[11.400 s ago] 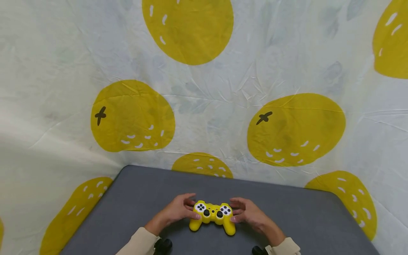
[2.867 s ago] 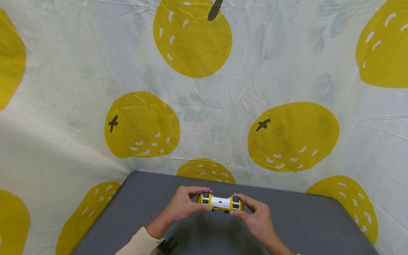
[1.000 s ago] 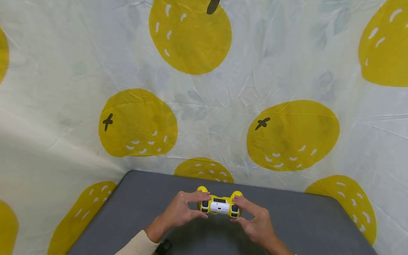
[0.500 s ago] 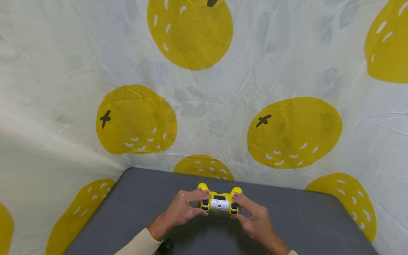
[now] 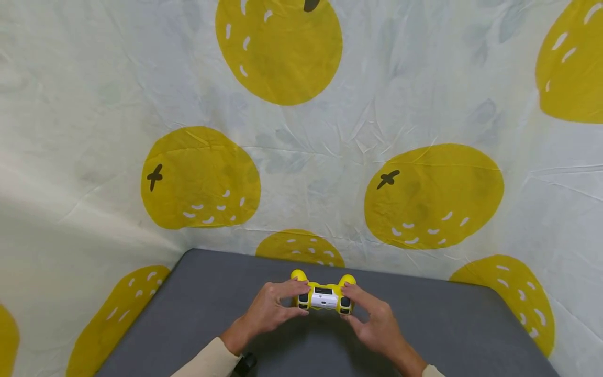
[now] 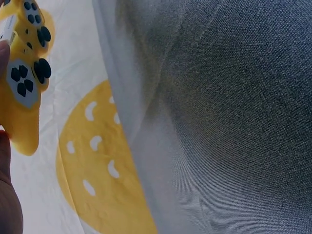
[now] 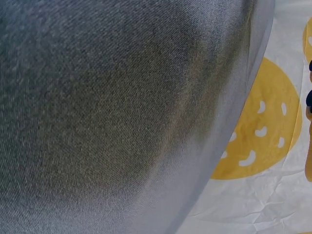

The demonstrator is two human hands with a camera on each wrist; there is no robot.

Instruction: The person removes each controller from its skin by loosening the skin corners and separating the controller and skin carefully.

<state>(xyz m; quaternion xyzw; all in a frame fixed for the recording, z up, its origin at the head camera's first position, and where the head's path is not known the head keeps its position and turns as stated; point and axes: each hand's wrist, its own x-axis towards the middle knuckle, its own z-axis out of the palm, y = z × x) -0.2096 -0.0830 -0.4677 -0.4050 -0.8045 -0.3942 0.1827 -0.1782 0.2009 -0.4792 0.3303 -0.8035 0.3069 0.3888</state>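
A yellow game controller [image 5: 324, 299] is held above the grey table between both hands, its white back edge and black shoulder buttons facing the head camera. Its two rounded grips point away, toward the far wall. My left hand [image 5: 269, 308] pinches its left end between thumb and fingers. On the other end, my right hand [image 5: 376, 320] grips in the same way. In the left wrist view the controller [image 6: 23, 83] shows its face buttons and black sticks at the left edge. Only a sliver of the controller [image 7: 309, 146] enters the right wrist view, where the right hand is out of sight.
The grey cloth-covered table [image 5: 226, 277] spreads beneath the hands, with their shadow on it. Behind and beside it hangs a white sheet [image 5: 311, 193] printed with large yellow fruit. A black wrist strap [image 5: 245, 363] shows at the left cuff.
The controller lay face up on the table at first, with hands beside it. Later both hands lifted it and tipped it, grips pointing away. Over the last half second it barely moves.
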